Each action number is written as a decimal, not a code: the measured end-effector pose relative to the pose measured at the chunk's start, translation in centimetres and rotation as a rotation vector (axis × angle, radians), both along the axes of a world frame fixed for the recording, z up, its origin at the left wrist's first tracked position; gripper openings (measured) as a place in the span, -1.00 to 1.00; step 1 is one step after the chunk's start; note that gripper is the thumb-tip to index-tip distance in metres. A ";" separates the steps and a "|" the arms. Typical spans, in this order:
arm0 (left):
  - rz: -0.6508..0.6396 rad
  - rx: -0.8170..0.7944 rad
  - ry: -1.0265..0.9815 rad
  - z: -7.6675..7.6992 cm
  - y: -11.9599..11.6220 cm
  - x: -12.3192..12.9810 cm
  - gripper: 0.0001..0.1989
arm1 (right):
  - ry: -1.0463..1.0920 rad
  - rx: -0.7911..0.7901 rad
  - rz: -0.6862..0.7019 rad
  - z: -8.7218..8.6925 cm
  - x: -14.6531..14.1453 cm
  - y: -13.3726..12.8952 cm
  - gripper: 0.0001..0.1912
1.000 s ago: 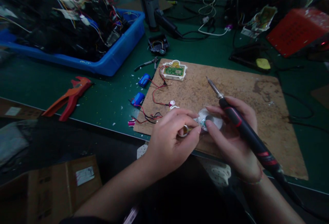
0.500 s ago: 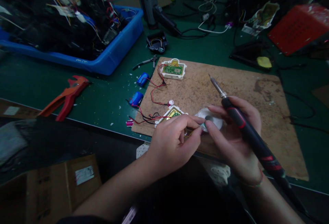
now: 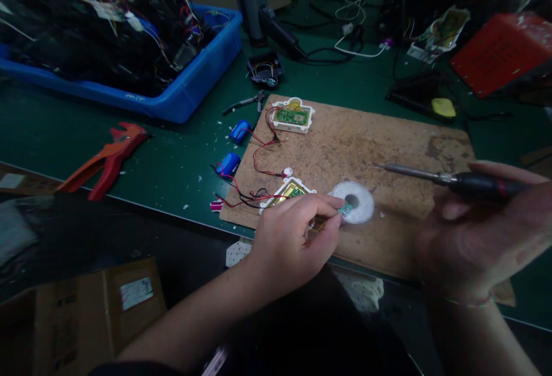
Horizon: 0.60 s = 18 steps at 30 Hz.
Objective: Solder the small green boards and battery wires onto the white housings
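Between thumb and fingertips my left hand (image 3: 297,238) pinches a small green circuit board (image 3: 345,210), just over the edge of a white round spool (image 3: 360,203). My right hand (image 3: 483,232) holds a black soldering iron (image 3: 483,183) at the right, its metal tip pointing left above the brown board (image 3: 414,140). Partly under my left hand lies a white-rimmed housing (image 3: 293,187) with a green circuit inside. A second such housing (image 3: 293,116) sits at the board's top left. Red and black wires run to two blue cylinders (image 3: 240,132).
A blue bin (image 3: 190,94) full of black parts and wires stands at the back left. Orange-red cutters (image 3: 114,154) and small pliers (image 3: 244,103) lie on the green table. At right are a red box (image 3: 500,54) and yellow sponge (image 3: 443,107).
My right hand has let go of the small circuit board and moved right with the soldering iron, which now lies nearly level. The white spool is more exposed. My left hand has barely moved.
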<state>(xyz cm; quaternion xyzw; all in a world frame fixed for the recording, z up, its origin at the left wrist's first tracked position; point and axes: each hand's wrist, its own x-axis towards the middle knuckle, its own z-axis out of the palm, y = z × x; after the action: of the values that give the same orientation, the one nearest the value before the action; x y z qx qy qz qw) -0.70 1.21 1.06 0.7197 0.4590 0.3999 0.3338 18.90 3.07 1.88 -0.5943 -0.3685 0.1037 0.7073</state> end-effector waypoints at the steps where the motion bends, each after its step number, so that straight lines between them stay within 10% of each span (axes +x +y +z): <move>1: 0.003 0.001 0.000 0.0 0.0 0.0 -0.91 | 0.013 0.037 0.003 -0.1 0.1 0.2 -0.57; 18: 0.002 -0.003 -0.019 -0.1 0.1 0.0 -0.90 | -0.007 0.136 0.067 -1.1 0.0 0.0 -0.75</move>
<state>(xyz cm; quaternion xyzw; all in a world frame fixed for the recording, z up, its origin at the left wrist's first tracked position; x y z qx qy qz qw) -0.69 1.28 0.94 0.7150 0.4571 0.4061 0.3390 18.92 3.12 0.79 -0.5326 -0.3969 0.1000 0.7408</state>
